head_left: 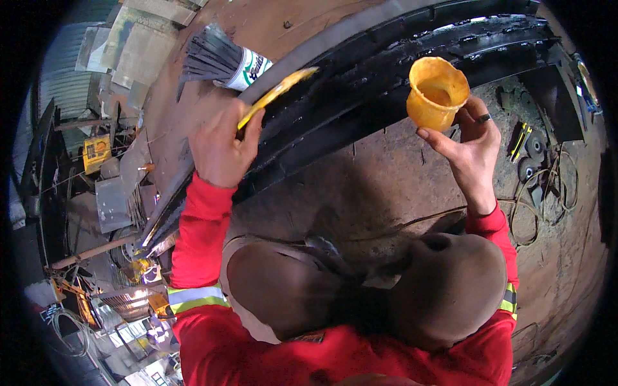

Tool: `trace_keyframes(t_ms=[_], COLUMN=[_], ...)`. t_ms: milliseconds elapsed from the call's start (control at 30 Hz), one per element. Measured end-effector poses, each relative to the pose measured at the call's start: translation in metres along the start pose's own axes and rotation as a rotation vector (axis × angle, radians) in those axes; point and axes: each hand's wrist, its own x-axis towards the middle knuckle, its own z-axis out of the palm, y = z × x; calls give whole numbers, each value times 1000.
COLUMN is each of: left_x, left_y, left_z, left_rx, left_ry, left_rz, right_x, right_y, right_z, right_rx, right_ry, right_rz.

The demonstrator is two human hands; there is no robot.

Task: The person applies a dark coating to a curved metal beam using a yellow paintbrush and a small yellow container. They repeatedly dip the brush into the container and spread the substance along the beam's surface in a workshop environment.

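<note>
In my left hand is a slim yellow tool, pinched between thumb and fingers. Its far end looks smeared; whether it is a brush or a spreader I cannot tell. The tool is above a long ridged black metal piece with some glossy patches; whether they touch is unclear. My right hand grips a yellow-orange cup with an uneven rim, thumb in front and fingers behind. The cup is tilted toward me, and a darker yellowish residue shows inside.
Beyond the tool lies a white and green tin stuffed with dark strips. Grinding discs, a yellow-black cutter and a looped cable lie on the ground at right. Sheet scraps and clutter fill the left side.
</note>
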Motion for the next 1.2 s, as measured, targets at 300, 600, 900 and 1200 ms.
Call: trace_keyframes(t_ms=[300, 600, 900, 1200], left_x=[5, 27, -4, 39], left_y=[-34, -18, -3, -13], left_z=[5, 12, -21, -17], left_rx=[199, 128, 399, 180], left_ry=[-59, -100, -312, -135], left_rz=[321, 402, 249, 234], right_x=[-1, -2, -6, -6], right_y=[-2, -2, 2, 2], right_z=[-6, -3, -10, -9], right_rx=[-37, -31, -94, -76], right_ry=[-35, -39, -5, -16], right_rz=[2, 20, 43, -1])
